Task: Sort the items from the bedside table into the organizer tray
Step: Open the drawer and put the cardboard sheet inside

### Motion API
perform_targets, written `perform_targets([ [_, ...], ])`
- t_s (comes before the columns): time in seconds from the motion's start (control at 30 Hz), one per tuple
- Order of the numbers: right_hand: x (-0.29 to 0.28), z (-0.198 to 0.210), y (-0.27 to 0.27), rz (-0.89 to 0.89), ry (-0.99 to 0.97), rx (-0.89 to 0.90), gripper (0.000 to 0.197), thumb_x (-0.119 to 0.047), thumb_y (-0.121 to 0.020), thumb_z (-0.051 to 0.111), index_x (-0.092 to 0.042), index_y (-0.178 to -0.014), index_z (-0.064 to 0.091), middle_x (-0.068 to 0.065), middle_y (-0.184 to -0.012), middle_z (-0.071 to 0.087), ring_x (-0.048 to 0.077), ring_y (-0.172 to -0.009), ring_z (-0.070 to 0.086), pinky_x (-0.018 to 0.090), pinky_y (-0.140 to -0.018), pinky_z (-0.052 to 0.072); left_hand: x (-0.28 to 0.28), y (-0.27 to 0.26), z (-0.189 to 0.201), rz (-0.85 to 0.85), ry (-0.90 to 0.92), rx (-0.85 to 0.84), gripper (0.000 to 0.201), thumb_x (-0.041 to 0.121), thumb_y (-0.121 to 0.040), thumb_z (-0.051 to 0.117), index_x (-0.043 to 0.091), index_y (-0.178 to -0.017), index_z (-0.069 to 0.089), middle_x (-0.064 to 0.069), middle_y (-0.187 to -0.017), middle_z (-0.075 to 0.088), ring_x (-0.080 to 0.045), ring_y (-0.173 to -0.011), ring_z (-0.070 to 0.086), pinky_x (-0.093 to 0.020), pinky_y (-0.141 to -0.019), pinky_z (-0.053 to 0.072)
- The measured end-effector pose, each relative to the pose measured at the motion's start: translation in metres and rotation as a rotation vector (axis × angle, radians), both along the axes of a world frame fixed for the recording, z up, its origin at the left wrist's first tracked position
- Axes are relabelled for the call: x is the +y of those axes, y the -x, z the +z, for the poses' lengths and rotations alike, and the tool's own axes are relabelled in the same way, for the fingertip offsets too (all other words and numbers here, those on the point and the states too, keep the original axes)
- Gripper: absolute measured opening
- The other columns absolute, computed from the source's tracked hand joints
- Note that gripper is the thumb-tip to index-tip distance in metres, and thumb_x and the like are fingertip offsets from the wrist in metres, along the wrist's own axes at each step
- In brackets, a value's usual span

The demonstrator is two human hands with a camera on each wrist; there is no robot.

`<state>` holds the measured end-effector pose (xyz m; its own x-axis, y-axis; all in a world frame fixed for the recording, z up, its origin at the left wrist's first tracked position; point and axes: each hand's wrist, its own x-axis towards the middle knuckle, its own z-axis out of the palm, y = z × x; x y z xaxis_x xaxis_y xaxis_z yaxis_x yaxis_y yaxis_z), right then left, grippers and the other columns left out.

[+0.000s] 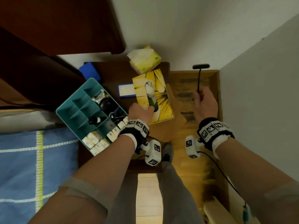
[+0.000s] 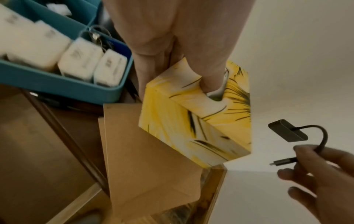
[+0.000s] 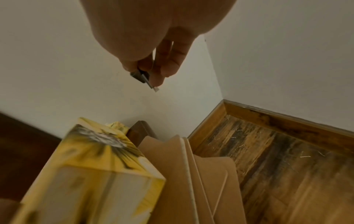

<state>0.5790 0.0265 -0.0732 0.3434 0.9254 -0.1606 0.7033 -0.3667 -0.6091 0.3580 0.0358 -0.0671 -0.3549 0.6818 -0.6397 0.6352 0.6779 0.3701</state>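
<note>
Right now my left hand [image 1: 140, 110] has its fingers curled into the slot on top of the yellow tissue box [image 1: 159, 101], thumb on the outside, so it holds the box by the lip of the opening. From the left wrist view the box looks lifted and tilted over some brown cardboard sheets [image 2: 145, 159]. I judge it light and hollow, with thin card walls that will buckle or tear at the slot if I pull hard; a hold across both long sides would be safer.

My right hand [image 1: 204, 101] is well apart from the left, out over the wooden floor, pinching a short black cable adapter [image 1: 200, 67]. The cord [image 2: 320, 136] is pinched between my fingertips [image 2: 302, 149]; the flat block end stands beyond them and the plug [image 2: 281, 162] pokes out on the nearer side. It looks light, with a floppy cord and a rigid body, so the block will swing. I would rather hold the block itself when setting it down.

Just to the left of my left wrist sits the teal organizer tray [image 1: 64, 109], already holding white chargers [image 1: 95, 139], a ring of keys and a few dark items I cannot make out. Several compartments toward its far left look free, and the adapter should fit one if I fold the cord.
</note>
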Motion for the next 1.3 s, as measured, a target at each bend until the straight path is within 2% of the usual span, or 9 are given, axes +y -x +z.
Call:
perform_targets([
  [0.27, -0.019, 0.000, -0.004, 0.176, -0.047, 0.080, 0.012, -0.034, -0.101, 0.050, -0.024, -0.104, 0.057, -0.008, -0.092, 0.058, 0.010, -0.080, 0.056, 0.030, -0.072, 0.050, -0.017, -0.025, -0.015, -0.036, 0.058, -0.011, 0.073, 0.043, -0.082, 0.070, 0.003, -0.134, 0.038, -0.016, -0.130, 0.052, -0.033, -0.118, 0.054, -0.040, -0.086, 0.047],
  [0.43, -0.005, 0.020, 0.034, 0.316, -0.104, 0.080, 0.016, -0.034, -0.101, 0.048, -0.024, -0.107, 0.058, -0.007, -0.095, 0.060, 0.010, -0.082, 0.056, 0.029, -0.071, 0.047, -0.015, -0.007, -0.001, 0.072, -0.029, -0.096, 0.082, 0.035, -0.084, 0.073, 0.008, -0.146, 0.027, -0.017, -0.141, 0.044, -0.033, -0.126, 0.049, -0.040, -0.098, 0.043],
  [0.53, 0.003, 0.026, 0.057, 0.455, -0.125, 0.040, 0.019, -0.036, -0.102, 0.047, -0.024, -0.112, 0.058, -0.006, -0.099, 0.059, 0.012, -0.082, 0.056, 0.031, -0.068, 0.048, -0.017, 0.016, 0.010, 0.198, -0.223, -0.137, 0.098, 0.030, -0.083, 0.074, 0.021, -0.155, 0.009, -0.014, -0.151, 0.031, -0.034, -0.131, 0.046, -0.043, -0.105, 0.042],
  [0.63, 0.008, 0.027, 0.085, 0.560, -0.108, 0.022, 0.021, -0.038, -0.103, 0.045, -0.025, -0.113, 0.058, -0.006, -0.103, 0.059, 0.015, -0.085, 0.057, 0.035, -0.069, 0.051, -0.023, 0.050, 0.023, 0.193, -0.391, -0.089, 0.107, 0.031, -0.082, 0.074, 0.044, -0.152, -0.006, -0.009, -0.161, 0.006, -0.036, -0.133, 0.046, -0.041, -0.098, 0.048],
  [0.73, 0.012, 0.029, 0.123, 0.640, -0.084, 0.050, 0.024, -0.038, -0.103, 0.045, -0.023, -0.116, 0.060, -0.001, -0.105, 0.060, 0.021, -0.090, 0.059, 0.038, -0.070, 0.051, -0.031, 0.090, 0.034, 0.125, -0.401, 0.077, 0.084, 0.039, -0.091, 0.064, 0.049, -0.152, 0.006, -0.005, -0.162, -0.004, -0.031, -0.130, 0.050, -0.032, -0.083, 0.048],
  [0.8, 0.012, 0.029, 0.152, 0.678, -0.070, 0.086, 0.026, -0.037, -0.103, 0.046, -0.021, -0.117, 0.061, 0.001, -0.108, 0.062, 0.023, -0.091, 0.061, 0.041, -0.072, 0.052, -0.036, 0.121, 0.030, 0.089, -0.366, 0.145, 0.056, 0.043, -0.096, 0.054, 0.041, -0.148, 0.032, -0.003, -0.158, 0.016, -0.028, -0.122, 0.055, -0.037, -0.088, 0.049],
  [0.9, 0.012, 0.024, 0.194, 0.702, -0.052, 0.103, 0.025, -0.037, -0.102, 0.047, -0.021, -0.116, 0.061, 0.001, -0.104, 0.065, 0.023, -0.089, 0.062, 0.040, -0.073, 0.052, -0.047, 0.165, 0.012, 0.079, -0.361, 0.076, 0.037, 0.041, -0.097, 0.052, 0.024, -0.129, 0.061, -0.008, -0.129, 0.055, -0.026, -0.110, 0.061, -0.033, -0.092, 0.049],
  [1.17, 0.015, 0.001, 0.285, 0.812, 0.082, 0.021, 0.026, -0.039, -0.098, 0.054, -0.025, -0.117, 0.065, 0.002, -0.110, 0.068, 0.023, -0.098, 0.064, 0.037, -0.080, 0.053, -0.079, 0.256, -0.014, 0.236, -0.365, 0.234, 0.032, 0.047, -0.092, 0.057, 0.030, -0.113, 0.074, -0.009, -0.100, 0.068, -0.023, -0.082, 0.066, -0.023, -0.067, 0.045],
  [1.3, 0.026, -0.004, 0.317, 0.772, 0.076, -0.029, 0.026, -0.038, -0.098, 0.054, -0.027, -0.117, 0.067, 0.003, -0.112, 0.070, 0.026, -0.099, 0.064, 0.035, -0.079, 0.051, -0.075, 0.281, -0.028, 0.251, -0.352, 0.209, 0.034, 0.052, -0.088, 0.054, 0.034, -0.107, 0.075, -0.007, -0.091, 0.068, -0.022, -0.077, 0.066, -0.025, -0.064, 0.048],
])
